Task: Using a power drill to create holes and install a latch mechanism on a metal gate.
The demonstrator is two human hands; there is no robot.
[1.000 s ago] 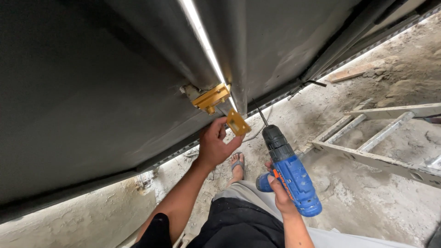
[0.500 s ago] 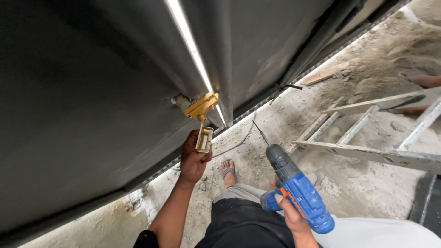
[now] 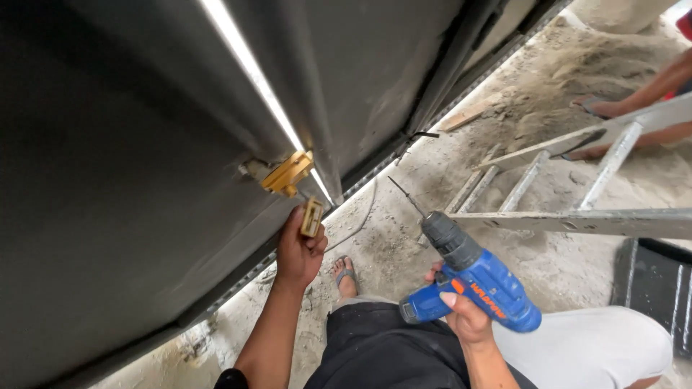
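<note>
My left hand (image 3: 299,248) is raised against the dark metal door panel (image 3: 122,180) and grips a small gold-coloured latch piece (image 3: 311,217). Just above it, a gold-coloured bracket (image 3: 287,173) sits fixed on the panel beside a bright vertical gap. My right hand (image 3: 465,317) holds a blue cordless drill (image 3: 472,277) by its handle, low and to the right. The drill's thin bit (image 3: 405,196) points up toward the door and stays apart from it.
A metal ladder (image 3: 577,194) lies on the sandy ground (image 3: 404,245) to the right. Another person's legs and a sandalled foot (image 3: 605,108) rest near its upper end. My own sandalled foot (image 3: 346,277) stands below the door. A dark ribbed mat (image 3: 652,288) lies at the right edge.
The latch piece has come away from the bracket and my left hand now holds it lower, upright. The drill stays in my right hand, shifted slightly as my view moved.
</note>
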